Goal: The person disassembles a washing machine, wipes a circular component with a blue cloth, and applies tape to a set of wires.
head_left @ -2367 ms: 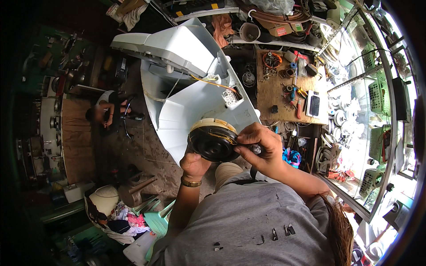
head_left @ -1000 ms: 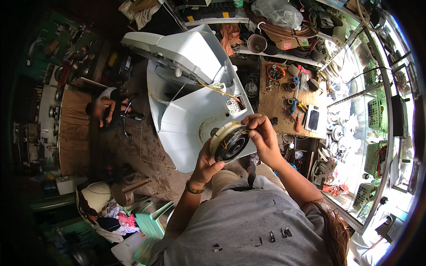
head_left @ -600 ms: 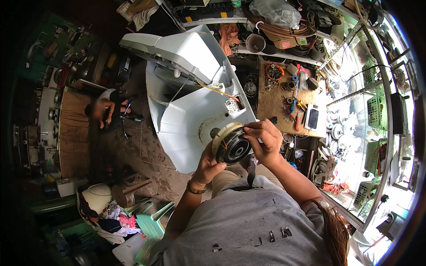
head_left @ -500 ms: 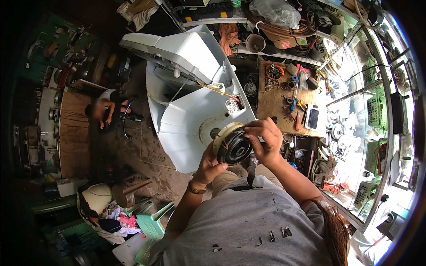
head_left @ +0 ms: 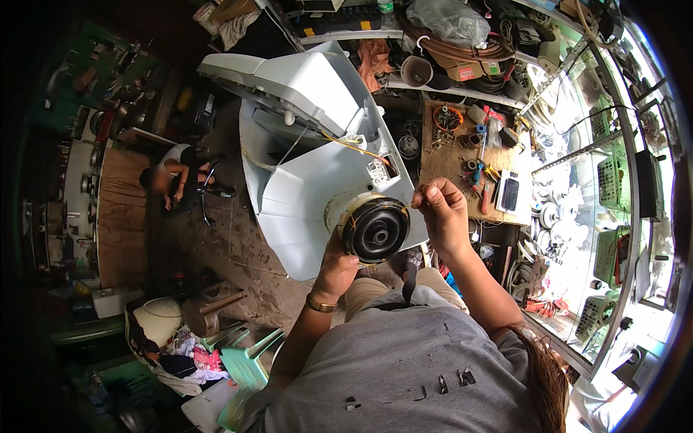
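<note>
R hand [head_left: 443, 216] has come off black wheel [head_left: 376, 231], pinched, can't tell on what; L hand [head_left: 337, 274] grips wheel, still unmounted.

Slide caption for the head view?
Left hand holds a round black part near a white casing, right hand close by.

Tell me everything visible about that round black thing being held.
The round black part looks plastic or rubbery, with concentric ridges, a ringed centre and a pale rim behind. It faces the camera, partly hiding the white casing. The left hand grips its lower-left edge; the right hand appears apart from it.
</note>
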Demonstrator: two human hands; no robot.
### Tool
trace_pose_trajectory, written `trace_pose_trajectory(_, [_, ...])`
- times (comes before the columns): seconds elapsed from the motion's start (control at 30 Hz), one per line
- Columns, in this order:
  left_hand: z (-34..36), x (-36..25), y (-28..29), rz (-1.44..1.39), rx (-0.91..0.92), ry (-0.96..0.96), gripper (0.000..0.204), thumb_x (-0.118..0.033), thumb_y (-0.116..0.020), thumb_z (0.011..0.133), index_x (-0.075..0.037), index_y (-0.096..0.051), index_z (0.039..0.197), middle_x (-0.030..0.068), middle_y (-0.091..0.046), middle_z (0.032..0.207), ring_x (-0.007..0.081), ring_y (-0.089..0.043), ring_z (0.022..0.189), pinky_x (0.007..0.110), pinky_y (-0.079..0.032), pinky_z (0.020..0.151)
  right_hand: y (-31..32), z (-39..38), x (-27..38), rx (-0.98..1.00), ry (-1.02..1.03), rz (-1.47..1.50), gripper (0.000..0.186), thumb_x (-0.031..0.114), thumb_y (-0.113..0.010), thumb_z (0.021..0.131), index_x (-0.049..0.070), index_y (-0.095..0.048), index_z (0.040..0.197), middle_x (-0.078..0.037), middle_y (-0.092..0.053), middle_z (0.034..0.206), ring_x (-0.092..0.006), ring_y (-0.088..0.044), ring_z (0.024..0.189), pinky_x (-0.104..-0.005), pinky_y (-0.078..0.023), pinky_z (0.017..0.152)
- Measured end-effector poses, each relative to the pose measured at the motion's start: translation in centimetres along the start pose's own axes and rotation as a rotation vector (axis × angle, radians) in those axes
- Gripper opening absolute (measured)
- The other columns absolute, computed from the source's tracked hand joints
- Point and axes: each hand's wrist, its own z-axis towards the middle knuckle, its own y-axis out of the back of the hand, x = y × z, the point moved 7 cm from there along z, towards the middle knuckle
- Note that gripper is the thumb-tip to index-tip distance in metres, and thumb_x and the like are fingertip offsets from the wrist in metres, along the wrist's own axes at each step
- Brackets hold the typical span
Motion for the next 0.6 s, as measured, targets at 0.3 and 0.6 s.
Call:
trace_pose_trajectory(0.3, [-0.2,-0.4,-0.6,-0.224,-0.007,0.017,0.076,-0.016,-0.056,0.069,-0.003,-0.034,0.140,0.0146,-0.046,0.135,0.0277,-0.045,0.126,0.044,-0.035,0.108,0.6,-0.7,1.0,0.050,-0.019,-0.281,0.011,0.009,-0.069,0.085,0.000,-0.065,0.090,-0.004,-0.065,0.081,-0.0080,-0.057,0.071,-0.0217,-0.046,0.067])
trace_pose_trajectory(0.6, [-0.9,-2.0,-1.2,0.004,-0.016,-0.077,0.074,-0.012,-0.057,0.068,-0.003,-0.035,0.138,0.0153,-0.046,0.132,0.0277,-0.045,0.125,0.042,-0.036,0.106,-3.7,-2.2,2.9,0.251,0.321,-0.747,0.027,0.004,-0.076,0.074,0.003,-0.066,0.099,-0.004,-0.059,0.083,-0.0113,-0.056,0.071,-0.0237,-0.047,0.071])
